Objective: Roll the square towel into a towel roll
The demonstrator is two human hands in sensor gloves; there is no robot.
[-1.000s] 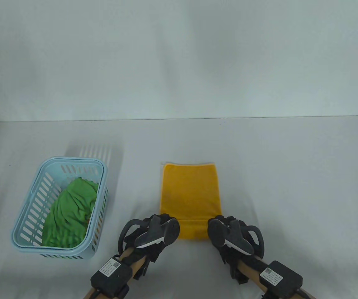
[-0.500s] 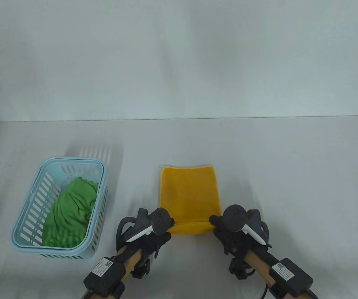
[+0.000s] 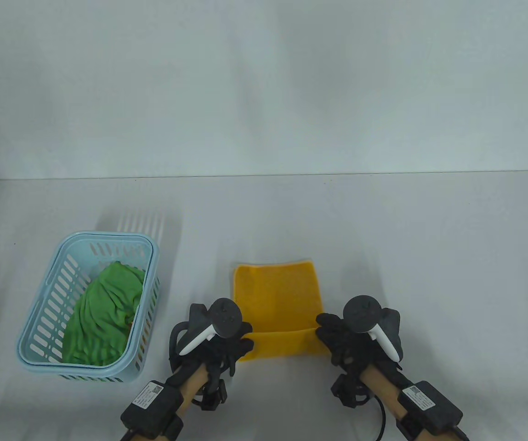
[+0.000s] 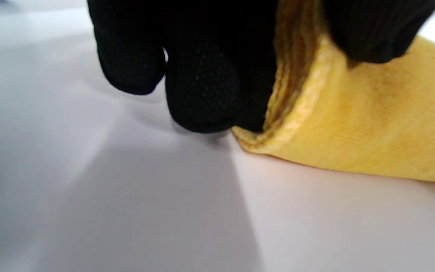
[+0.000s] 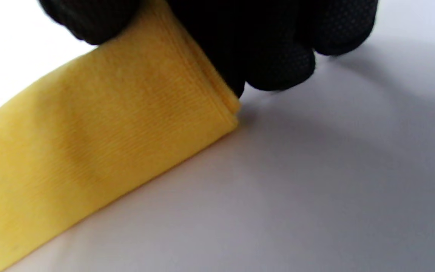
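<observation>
With my left hand (image 3: 227, 342) and right hand (image 3: 344, 340) each pinching an end of the near edge of the yellow towel (image 3: 275, 294) on the bench (image 3: 429, 257), I judge only the first turn made, most still lying flat.

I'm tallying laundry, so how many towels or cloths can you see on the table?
2. A yellow towel lies mid-table, its near edge pinched by the left hand and right hand. A green cloth sits in the blue basket; more may hide beneath it.
</observation>
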